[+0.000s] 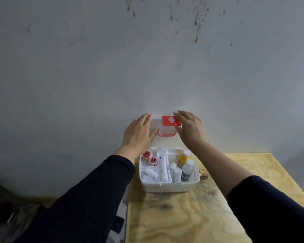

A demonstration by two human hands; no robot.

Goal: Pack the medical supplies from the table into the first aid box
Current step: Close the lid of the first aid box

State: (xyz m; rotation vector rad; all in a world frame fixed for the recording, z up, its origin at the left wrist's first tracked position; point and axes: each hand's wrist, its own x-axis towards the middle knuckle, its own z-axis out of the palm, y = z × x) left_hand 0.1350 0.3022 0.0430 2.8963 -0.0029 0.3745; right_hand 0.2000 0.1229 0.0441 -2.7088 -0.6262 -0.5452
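Observation:
A white first aid box (168, 187) stands open on the wooden table (191, 216) at its far left corner. Its translucent lid (155, 124) is raised upright against the wall, with a red cross label (170, 121) and a pink handle (166, 134). My left hand (139, 133) rests flat on the lid's left side. My right hand (189, 128) presses on its right side, fingers spread. Inside the box lie two red tape rolls (149, 157), white bandage rolls (150, 174), a long white packet (162, 168), a yellow bottle (183, 157) and a white bottle (187, 170).
A stained grey wall (147, 67) stands directly behind the box. A small brown object (204, 175) lies on the table just right of the box. Dark clutter (16, 216) fills the floor to the left of the table.

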